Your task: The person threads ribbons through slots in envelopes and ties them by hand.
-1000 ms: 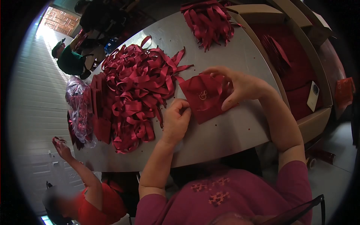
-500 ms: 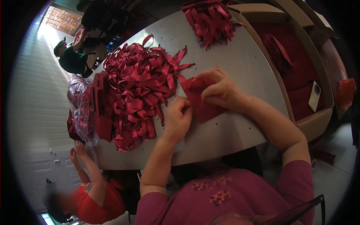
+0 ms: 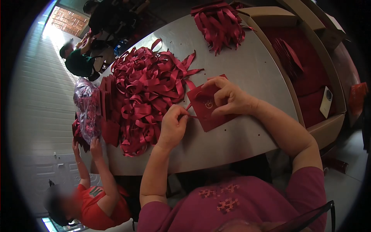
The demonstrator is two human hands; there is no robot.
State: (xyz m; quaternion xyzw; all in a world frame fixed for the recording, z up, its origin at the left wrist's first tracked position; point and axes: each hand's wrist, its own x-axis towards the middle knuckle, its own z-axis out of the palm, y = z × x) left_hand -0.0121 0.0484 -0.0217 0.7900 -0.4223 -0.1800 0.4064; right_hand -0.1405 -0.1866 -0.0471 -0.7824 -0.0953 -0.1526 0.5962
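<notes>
A flat red paper piece (image 3: 210, 118) with a small gold emblem lies at the front middle of the table. I cannot tell whether it is a bag or an envelope. My left hand (image 3: 174, 125) is closed at its left edge, pinching a thin red ribbon (image 3: 192, 116) that runs to the piece. Over the piece's right half is my right hand (image 3: 234, 98), thumb and forefinger apart, fingertips close to its upper edge. A big tangled heap of red ribbons (image 3: 150, 92) spreads just beyond my left hand.
More ribboned red pieces (image 3: 218, 25) lie at the table's (image 3: 247, 63) far edge. Right of it, a cardboard box (image 3: 324, 125) holds red pieces and a phone (image 3: 325, 102). Left are upright red pieces (image 3: 110, 131) and a plastic bag (image 3: 87, 104), which a person in red (image 3: 104, 207) touches.
My left hand has drawn left, pulling the ribbon out from the paper piece. The right hand's thumb and forefinger have parted, uncovering the gold emblem.
</notes>
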